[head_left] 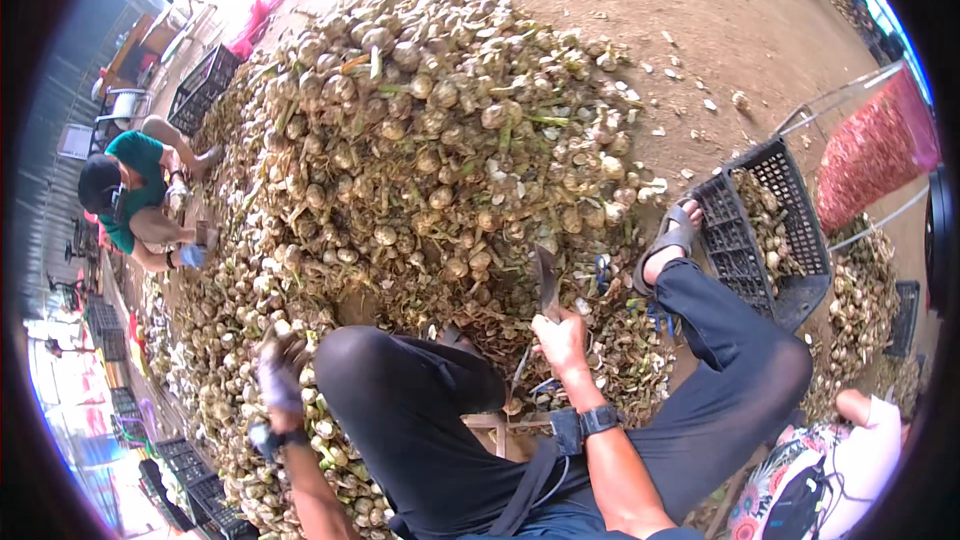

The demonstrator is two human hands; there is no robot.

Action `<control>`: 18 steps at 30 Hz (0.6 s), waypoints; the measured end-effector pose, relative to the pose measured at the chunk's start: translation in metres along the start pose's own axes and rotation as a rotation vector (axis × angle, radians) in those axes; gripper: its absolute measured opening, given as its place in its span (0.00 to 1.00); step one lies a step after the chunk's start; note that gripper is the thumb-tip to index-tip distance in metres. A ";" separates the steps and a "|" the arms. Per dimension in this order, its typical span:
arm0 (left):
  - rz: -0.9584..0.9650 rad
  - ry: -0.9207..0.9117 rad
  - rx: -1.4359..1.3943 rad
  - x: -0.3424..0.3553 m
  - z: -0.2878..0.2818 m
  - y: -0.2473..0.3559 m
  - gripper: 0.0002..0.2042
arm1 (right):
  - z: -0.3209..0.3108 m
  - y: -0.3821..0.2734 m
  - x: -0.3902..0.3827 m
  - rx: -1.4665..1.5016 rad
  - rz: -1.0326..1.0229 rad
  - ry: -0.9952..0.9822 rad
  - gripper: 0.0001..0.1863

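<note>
In the head view, the knife [546, 280] is being gripped by the right hand [562, 342], wrapped fully around it, the blade being held up over the heap's [400, 205] near edge. Bulbs [492, 117] are being borne by the floor [700, 0], spreading past the gloved left hand [280, 377]. That hand is being held part-curled; whether a bulb is being gripped cannot be told. Should the blade be swung carelessly leftward, the left knee [362, 365], standing between the hands, could be cut. The handle is being mostly hidden; the left fingertips are being blurred.
</note>
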State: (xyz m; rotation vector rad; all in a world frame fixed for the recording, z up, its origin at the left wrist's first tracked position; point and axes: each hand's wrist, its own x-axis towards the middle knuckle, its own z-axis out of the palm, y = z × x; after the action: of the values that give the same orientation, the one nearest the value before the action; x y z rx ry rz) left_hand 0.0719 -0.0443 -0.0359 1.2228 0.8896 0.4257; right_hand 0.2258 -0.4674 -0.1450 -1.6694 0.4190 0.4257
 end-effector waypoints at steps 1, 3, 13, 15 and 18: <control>-0.034 -0.004 0.300 0.023 0.032 -0.011 0.30 | 0.003 -0.001 -0.001 -0.004 0.028 0.010 0.13; 0.061 -0.079 0.535 0.082 0.074 -0.054 0.32 | 0.001 0.001 0.001 -0.033 0.069 0.019 0.12; 0.055 -0.005 1.546 0.218 0.193 -0.191 0.38 | 0.003 -0.007 0.008 -0.081 0.083 0.074 0.13; 0.017 0.071 1.421 0.219 0.194 -0.195 0.33 | 0.004 -0.007 0.008 -0.066 0.086 0.078 0.13; -0.009 -0.040 0.774 0.216 0.182 -0.179 0.29 | 0.005 -0.014 0.008 -0.032 0.109 0.077 0.13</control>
State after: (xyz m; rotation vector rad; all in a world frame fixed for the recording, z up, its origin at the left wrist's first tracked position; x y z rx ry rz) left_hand 0.3140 -0.0621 -0.2657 1.9202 1.0644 0.0310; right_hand 0.2396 -0.4611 -0.1381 -1.7034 0.5649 0.4516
